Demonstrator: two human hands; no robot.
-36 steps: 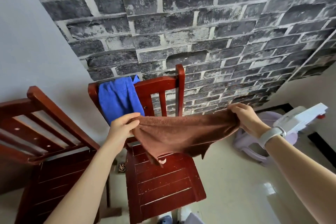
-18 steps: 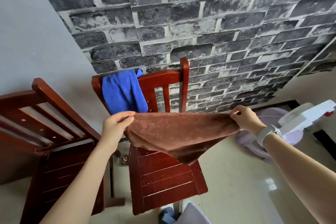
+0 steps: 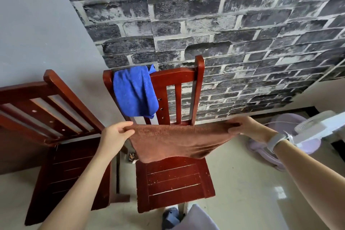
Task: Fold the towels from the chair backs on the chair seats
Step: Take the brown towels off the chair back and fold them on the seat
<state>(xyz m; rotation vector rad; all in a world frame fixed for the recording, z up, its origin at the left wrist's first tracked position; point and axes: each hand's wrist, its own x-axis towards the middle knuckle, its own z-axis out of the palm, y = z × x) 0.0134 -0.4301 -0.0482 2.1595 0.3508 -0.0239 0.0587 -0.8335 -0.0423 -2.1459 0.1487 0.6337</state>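
Note:
A brown towel is stretched between my hands above the back part of a red wooden chair seat. My left hand pinches its left corner and my right hand pinches its right corner. The towel's lower edge sags onto the seat. A blue towel hangs over the left side of this chair's back. The chair stands against a grey brick-pattern wall.
A second red wooden chair stands to the left, touching distance from the first. A lilac and white fan lies on the pale tiled floor at the right. A shoe and grey cloth show at the bottom edge.
Both hands lowered the brown towel toward the seat and drew it out straighter; its hanging edge now rests on the seat. The view tilted down and closer to the chair.

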